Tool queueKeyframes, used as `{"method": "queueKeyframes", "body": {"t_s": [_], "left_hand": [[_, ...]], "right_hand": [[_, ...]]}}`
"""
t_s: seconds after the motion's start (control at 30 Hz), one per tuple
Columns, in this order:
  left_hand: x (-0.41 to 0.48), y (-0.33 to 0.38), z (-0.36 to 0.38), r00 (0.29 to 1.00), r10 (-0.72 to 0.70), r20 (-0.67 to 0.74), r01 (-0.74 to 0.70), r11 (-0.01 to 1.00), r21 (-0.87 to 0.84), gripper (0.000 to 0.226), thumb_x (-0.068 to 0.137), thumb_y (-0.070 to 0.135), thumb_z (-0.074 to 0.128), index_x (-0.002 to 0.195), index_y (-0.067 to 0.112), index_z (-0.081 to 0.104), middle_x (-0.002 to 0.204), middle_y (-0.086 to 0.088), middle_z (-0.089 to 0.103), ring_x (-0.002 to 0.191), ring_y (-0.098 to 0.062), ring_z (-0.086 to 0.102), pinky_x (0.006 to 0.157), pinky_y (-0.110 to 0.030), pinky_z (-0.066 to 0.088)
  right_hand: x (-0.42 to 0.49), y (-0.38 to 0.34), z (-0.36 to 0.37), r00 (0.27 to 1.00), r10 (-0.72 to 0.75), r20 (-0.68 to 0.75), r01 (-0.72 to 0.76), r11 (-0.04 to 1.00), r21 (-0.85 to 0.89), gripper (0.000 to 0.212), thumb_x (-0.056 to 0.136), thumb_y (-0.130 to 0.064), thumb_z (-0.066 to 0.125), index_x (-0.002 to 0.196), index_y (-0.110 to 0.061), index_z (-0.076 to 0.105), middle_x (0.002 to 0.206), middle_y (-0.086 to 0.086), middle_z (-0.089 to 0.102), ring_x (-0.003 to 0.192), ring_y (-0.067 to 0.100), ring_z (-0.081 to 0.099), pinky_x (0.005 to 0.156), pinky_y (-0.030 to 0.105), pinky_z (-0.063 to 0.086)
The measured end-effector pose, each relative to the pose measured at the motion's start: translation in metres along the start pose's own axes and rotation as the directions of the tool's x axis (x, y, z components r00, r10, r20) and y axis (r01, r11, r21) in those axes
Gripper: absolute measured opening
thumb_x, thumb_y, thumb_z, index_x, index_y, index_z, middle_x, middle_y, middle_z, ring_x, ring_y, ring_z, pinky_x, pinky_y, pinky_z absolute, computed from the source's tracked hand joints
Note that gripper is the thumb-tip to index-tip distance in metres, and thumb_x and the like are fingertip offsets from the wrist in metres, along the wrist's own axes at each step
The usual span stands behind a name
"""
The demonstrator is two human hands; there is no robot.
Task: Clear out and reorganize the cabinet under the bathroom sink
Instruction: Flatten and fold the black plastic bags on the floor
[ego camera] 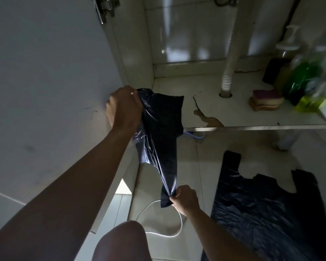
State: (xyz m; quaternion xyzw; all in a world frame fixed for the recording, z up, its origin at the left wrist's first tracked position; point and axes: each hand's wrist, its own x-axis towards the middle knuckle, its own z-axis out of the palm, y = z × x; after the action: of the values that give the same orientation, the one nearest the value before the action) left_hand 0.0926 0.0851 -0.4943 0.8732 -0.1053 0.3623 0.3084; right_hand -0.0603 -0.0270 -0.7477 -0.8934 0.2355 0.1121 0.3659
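Observation:
A dark blue-black plastic bag (159, 132) is stretched between both hands in front of the open cabinet. My left hand (123, 108) clutches its bunched upper end at the cabinet's left front corner. My right hand (184, 199) pinches its lower tip above the floor. The cabinet shelf (237, 113) is white with a peeled brown patch near its front edge. A white corrugated drain pipe (229, 72) passes down through a hole in the shelf.
At the shelf's right stand a pump bottle (288, 46), a dark bottle (273, 70), green bottles (301, 80) and stacked sponges (265, 100). A second black bag (265, 210) lies flat on the tiled floor. A white cable (169, 234) loops near my knee. The open door (45, 91) is at left.

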Motion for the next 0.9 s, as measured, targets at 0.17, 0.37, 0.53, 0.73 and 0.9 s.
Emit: {"method": "queueKeyframes", "body": {"t_s": [0.17, 0.37, 0.53, 0.73, 0.9], "left_hand": [[-0.001, -0.011, 0.000, 0.992, 0.047, 0.117, -0.041, 0.998, -0.053, 0.017, 0.092, 0.028, 0.061, 0.090, 0.019, 0.075, 0.088, -0.004, 0.075, 0.079, -0.020, 0.069, 0.065, -0.025, 0.048], [-0.004, -0.027, -0.001, 0.911, 0.087, 0.403, 0.051, 0.946, -0.320, 0.002, 0.086, 0.014, 0.073, 0.087, 0.015, 0.075, 0.085, -0.002, 0.074, 0.078, -0.012, 0.072, 0.078, -0.026, 0.058], [-0.006, -0.030, -0.021, 0.789, 0.119, 0.603, 0.148, 0.915, -0.375, 0.007, 0.084, 0.008, 0.076, 0.084, 0.015, 0.074, 0.092, -0.002, 0.075, 0.087, -0.009, 0.071, 0.077, -0.017, 0.053], [-0.022, -0.039, -0.035, 0.409, 0.043, 0.911, -0.268, 0.960, 0.075, 0.015, 0.079, 0.021, 0.077, 0.088, 0.033, 0.073, 0.099, 0.010, 0.069, 0.096, -0.007, 0.064, 0.078, -0.018, 0.049], [-0.057, -0.039, -0.019, 0.149, -0.194, 0.970, -0.370, 0.899, 0.236, 0.025, 0.078, 0.035, 0.078, 0.101, 0.028, 0.074, 0.113, 0.005, 0.070, 0.105, -0.015, 0.063, 0.087, -0.025, 0.051]], "right_hand": [[-0.007, -0.010, -0.019, 0.997, 0.072, -0.001, -0.070, 0.969, 0.238, 0.036, 0.070, -0.052, 0.069, 0.092, -0.024, 0.060, 0.094, -0.002, 0.064, 0.093, 0.023, 0.065, 0.067, 0.024, 0.047], [0.009, -0.041, -0.109, 0.991, 0.041, -0.124, 0.052, 0.745, 0.665, 0.049, 0.094, -0.034, 0.057, 0.135, -0.009, 0.052, 0.132, 0.017, 0.057, 0.122, 0.033, 0.055, 0.089, 0.030, 0.040], [0.004, -0.069, -0.162, 0.965, -0.009, 0.261, -0.239, 0.378, 0.894, 0.054, 0.093, -0.069, 0.044, 0.106, -0.021, 0.065, 0.107, 0.004, 0.068, 0.102, 0.027, 0.064, 0.095, 0.044, 0.050], [0.005, -0.076, -0.136, 0.997, 0.038, 0.063, -0.073, 0.421, 0.904, 0.025, 0.092, -0.036, 0.068, 0.106, -0.017, 0.074, 0.107, 0.008, 0.075, 0.102, 0.028, 0.069, 0.094, 0.048, 0.056], [-0.008, -0.082, -0.126, 0.999, -0.029, 0.029, -0.010, 0.520, 0.854, 0.025, 0.087, -0.029, 0.076, 0.109, -0.018, 0.073, 0.099, 0.001, 0.075, 0.096, 0.021, 0.069, 0.097, 0.039, 0.053]]}}
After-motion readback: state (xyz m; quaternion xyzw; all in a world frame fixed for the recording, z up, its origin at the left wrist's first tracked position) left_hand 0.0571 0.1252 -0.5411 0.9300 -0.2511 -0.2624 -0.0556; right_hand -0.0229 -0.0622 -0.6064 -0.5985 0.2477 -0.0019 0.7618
